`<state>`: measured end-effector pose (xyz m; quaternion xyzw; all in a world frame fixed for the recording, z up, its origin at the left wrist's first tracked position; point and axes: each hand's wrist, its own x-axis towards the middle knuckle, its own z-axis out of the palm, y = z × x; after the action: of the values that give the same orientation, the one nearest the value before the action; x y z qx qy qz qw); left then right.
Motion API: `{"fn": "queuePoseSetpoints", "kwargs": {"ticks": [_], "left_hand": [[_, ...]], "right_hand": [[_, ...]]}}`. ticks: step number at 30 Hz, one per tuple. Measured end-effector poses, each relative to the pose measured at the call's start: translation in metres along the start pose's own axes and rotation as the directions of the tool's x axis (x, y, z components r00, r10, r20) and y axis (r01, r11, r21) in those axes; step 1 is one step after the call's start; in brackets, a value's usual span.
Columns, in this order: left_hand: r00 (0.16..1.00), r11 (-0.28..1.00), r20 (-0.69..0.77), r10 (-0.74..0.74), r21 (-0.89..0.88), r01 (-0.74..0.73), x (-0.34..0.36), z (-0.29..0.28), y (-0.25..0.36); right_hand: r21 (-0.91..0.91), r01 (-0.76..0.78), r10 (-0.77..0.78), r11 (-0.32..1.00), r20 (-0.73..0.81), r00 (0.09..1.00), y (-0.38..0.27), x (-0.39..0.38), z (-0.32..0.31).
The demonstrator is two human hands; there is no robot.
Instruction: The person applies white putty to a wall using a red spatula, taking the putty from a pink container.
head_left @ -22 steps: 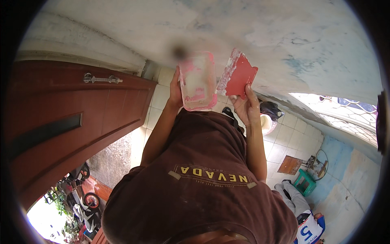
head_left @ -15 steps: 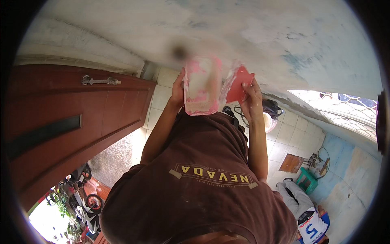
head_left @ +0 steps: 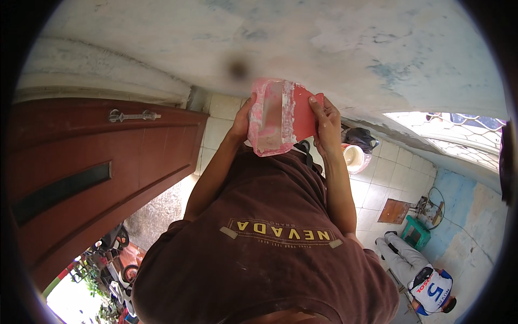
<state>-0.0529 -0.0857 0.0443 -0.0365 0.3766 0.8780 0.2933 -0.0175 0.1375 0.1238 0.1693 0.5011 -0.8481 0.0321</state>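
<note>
My left hand [head_left: 242, 121] grips the left side of a pink plastic tray [head_left: 258, 141] smeared with whitish paste. In my right hand [head_left: 326, 120] is a flat red scraper [head_left: 305, 116], held by its right side with the thumb on top. The scraper's paste-coated left edge lies over the inside of the tray, hiding part of it. Both things are in front of my waist, close to a wall [head_left: 324, 48] with patchy white and blue-grey coating.
A brown door [head_left: 151, 146] with a metal handle stands at the left. On the tiled floor at the right are a pail [head_left: 353, 156], a black bag [head_left: 360, 139] and a green stool [head_left: 416, 232]. Another person [head_left: 426, 281] is at the lower right, near a blue wall.
The scraper has moved left, from beside the tray's right edge to over its inside. The tray has tilted and shifted slightly right.
</note>
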Motion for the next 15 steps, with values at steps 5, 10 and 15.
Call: {"fn": "queuePoseSetpoints", "kwargs": {"ticks": [5,10,15], "left_hand": [[0.997,0.997,-0.074,-0.012,0.069,0.017,-0.009,0.004,0.009],[0.987,0.99,-0.15,-0.048,0.126,0.067,-0.018,0.012,0.02],[0.986,0.992,-0.161,-0.036,0.118,0.055,-0.022,0.011,0.019]], "right_hand": [[-0.047,0.014,-0.013,0.999,0.018,1.0,-0.005,0.001,0.004],[-0.043,-0.024,0.024,0.999,-0.003,1.0,-0.009,-0.001,0.013],[0.0,-0.023,0.023,1.0,0.012,1.0,-0.006,0.003,0.016]]}}
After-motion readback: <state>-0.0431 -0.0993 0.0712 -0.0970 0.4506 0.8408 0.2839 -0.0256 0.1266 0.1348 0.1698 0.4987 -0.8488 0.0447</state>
